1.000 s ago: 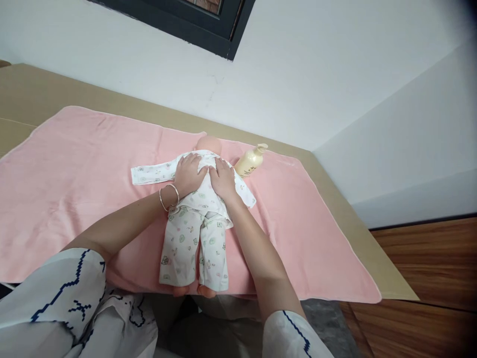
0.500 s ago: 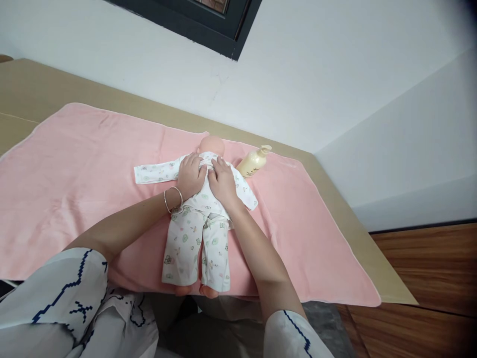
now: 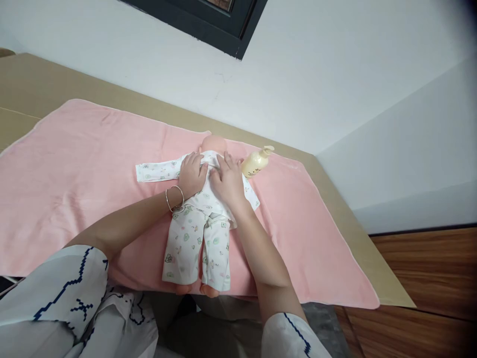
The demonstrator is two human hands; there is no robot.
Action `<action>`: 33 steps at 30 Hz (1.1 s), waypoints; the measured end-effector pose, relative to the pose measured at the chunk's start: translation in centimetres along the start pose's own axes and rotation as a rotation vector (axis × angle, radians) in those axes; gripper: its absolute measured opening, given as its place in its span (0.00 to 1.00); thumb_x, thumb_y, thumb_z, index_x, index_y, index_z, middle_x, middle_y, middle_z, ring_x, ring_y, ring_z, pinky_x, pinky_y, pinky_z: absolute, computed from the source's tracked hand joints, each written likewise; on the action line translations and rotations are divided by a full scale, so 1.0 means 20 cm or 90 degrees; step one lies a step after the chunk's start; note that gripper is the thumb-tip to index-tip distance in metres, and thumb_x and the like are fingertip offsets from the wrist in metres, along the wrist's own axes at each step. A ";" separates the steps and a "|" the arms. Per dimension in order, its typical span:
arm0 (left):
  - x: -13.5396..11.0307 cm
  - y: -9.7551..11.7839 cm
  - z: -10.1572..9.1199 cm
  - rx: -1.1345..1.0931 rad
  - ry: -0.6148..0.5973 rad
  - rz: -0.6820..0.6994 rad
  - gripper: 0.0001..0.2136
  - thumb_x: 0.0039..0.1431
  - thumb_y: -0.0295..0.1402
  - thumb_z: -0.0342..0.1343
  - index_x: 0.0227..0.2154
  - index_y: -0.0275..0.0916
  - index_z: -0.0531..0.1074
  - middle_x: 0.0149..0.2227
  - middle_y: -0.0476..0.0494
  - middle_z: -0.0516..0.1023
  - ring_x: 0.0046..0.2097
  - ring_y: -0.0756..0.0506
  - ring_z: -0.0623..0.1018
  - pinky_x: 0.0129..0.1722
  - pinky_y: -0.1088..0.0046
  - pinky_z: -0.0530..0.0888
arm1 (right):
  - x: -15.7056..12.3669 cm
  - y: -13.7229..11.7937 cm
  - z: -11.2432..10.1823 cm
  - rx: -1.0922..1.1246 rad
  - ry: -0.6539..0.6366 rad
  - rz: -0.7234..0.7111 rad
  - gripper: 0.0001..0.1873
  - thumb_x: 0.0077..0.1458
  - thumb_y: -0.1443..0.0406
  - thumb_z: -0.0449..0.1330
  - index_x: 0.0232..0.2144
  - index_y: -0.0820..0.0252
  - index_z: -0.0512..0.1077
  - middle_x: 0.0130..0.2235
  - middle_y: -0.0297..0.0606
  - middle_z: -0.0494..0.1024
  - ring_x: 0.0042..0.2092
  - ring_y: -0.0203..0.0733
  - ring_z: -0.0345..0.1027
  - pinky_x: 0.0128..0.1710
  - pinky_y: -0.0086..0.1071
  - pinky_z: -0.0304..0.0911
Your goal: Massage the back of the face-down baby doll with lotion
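Note:
A baby doll (image 3: 213, 144) in white printed pyjamas lies stretched out, its head away from me and its feet at the near edge. My left hand (image 3: 192, 175) rests on the left side of the doll's pyjama top (image 3: 203, 199), fingers extended. On the other side of the top lies my right hand (image 3: 229, 181), its fingers spread near the shoulder. The pyjama trousers (image 3: 184, 246) cover the legs down to the feet. Just beyond my right hand is a pale yellow pump bottle (image 3: 256, 163), tilted beside the doll's arm.
A pink blanket (image 3: 100, 149) is spread under the doll over a tan table (image 3: 122, 97). Behind the table rises a white wall (image 3: 316, 64) with a dark window frame (image 3: 223, 37). Brown wood panels (image 3: 428, 263) stand at the lower right.
My right hand has shifted to the right and slightly up across the doll's top, its fingers now over the shoulder area near the bottle. My left hand stays on the top.

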State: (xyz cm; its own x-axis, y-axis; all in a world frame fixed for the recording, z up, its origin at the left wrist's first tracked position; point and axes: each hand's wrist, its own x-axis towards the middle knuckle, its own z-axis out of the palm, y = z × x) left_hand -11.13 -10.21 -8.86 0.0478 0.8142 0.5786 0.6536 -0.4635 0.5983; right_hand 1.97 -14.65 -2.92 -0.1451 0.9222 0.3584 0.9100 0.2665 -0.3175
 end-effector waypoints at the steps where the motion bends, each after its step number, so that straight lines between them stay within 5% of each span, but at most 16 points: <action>1: 0.00 0.00 0.00 0.006 -0.004 -0.001 0.18 0.69 0.37 0.41 0.52 0.35 0.71 0.57 0.34 0.75 0.63 0.38 0.70 0.67 0.55 0.62 | 0.00 0.01 0.00 0.005 0.019 -0.001 0.27 0.65 0.62 0.48 0.64 0.63 0.62 0.71 0.51 0.56 0.72 0.56 0.45 0.71 0.60 0.36; 8: 0.01 0.09 -0.06 0.098 -0.119 -0.001 0.20 0.68 0.34 0.43 0.56 0.31 0.69 0.61 0.30 0.71 0.66 0.34 0.66 0.68 0.51 0.59 | 0.06 0.12 0.01 0.087 -0.077 -0.004 0.28 0.61 0.59 0.55 0.62 0.60 0.68 0.69 0.49 0.62 0.71 0.59 0.51 0.70 0.62 0.42; 12: -0.04 0.25 -0.13 0.092 -0.218 0.025 0.21 0.65 0.35 0.49 0.58 0.32 0.68 0.68 0.26 0.61 0.71 0.28 0.56 0.69 0.38 0.47 | 0.07 0.22 -0.20 0.138 0.079 0.025 0.26 0.60 0.60 0.54 0.57 0.61 0.72 0.66 0.49 0.66 0.68 0.56 0.58 0.68 0.55 0.52; 15: -0.02 0.40 -0.16 -0.078 -0.293 0.026 0.15 0.65 0.36 0.50 0.49 0.37 0.75 0.66 0.33 0.67 0.71 0.31 0.57 0.70 0.38 0.39 | 0.08 0.31 -0.33 0.147 0.215 0.069 0.26 0.62 0.58 0.52 0.60 0.57 0.69 0.68 0.45 0.63 0.70 0.54 0.53 0.70 0.57 0.48; 19: 0.18 0.56 -0.07 -0.553 -0.330 -0.188 0.16 0.66 0.38 0.46 0.46 0.39 0.76 0.58 0.38 0.76 0.64 0.39 0.71 0.69 0.57 0.60 | 0.10 0.46 -0.35 0.151 0.227 0.146 0.34 0.62 0.54 0.52 0.66 0.62 0.59 0.72 0.49 0.52 0.73 0.53 0.43 0.72 0.56 0.42; 22: 0.38 0.64 0.06 -0.850 -0.340 -0.476 0.23 0.69 0.41 0.41 0.57 0.33 0.69 0.63 0.31 0.71 0.65 0.42 0.71 0.65 0.66 0.66 | 0.14 0.56 -0.31 0.155 0.169 0.154 0.37 0.63 0.52 0.48 0.68 0.67 0.54 0.73 0.52 0.49 0.75 0.50 0.38 0.73 0.53 0.38; 24: 0.48 0.67 0.15 -0.963 -0.329 -0.587 0.27 0.70 0.43 0.36 0.63 0.30 0.62 0.66 0.30 0.66 0.67 0.44 0.68 0.65 0.69 0.67 | 0.15 0.60 -0.27 0.135 0.140 0.134 0.37 0.65 0.51 0.45 0.69 0.68 0.53 0.73 0.52 0.50 0.75 0.50 0.38 0.73 0.54 0.36; 28: 0.59 0.70 0.24 -1.068 -0.322 -0.636 0.31 0.70 0.46 0.37 0.67 0.30 0.56 0.66 0.31 0.66 0.67 0.43 0.68 0.63 0.70 0.69 | 0.17 0.63 -0.24 0.059 0.136 0.091 0.37 0.67 0.49 0.39 0.66 0.69 0.58 0.70 0.54 0.58 0.73 0.53 0.45 0.72 0.57 0.38; 33: 0.56 0.72 0.25 -1.070 -0.298 -0.644 0.26 0.69 0.44 0.42 0.62 0.32 0.64 0.61 0.33 0.72 0.62 0.43 0.74 0.59 0.71 0.73 | 0.18 0.63 -0.23 0.063 0.176 0.088 0.37 0.67 0.47 0.38 0.64 0.66 0.63 0.68 0.54 0.61 0.71 0.53 0.50 0.71 0.56 0.45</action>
State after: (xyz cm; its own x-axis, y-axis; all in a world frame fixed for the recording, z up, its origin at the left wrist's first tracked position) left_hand 2.62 -5.97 3.49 0.5219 0.8221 -0.2276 -0.6384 0.5534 0.5350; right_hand 14.66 -9.27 -1.67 0.1003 0.8443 0.5265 0.8697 0.1827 -0.4586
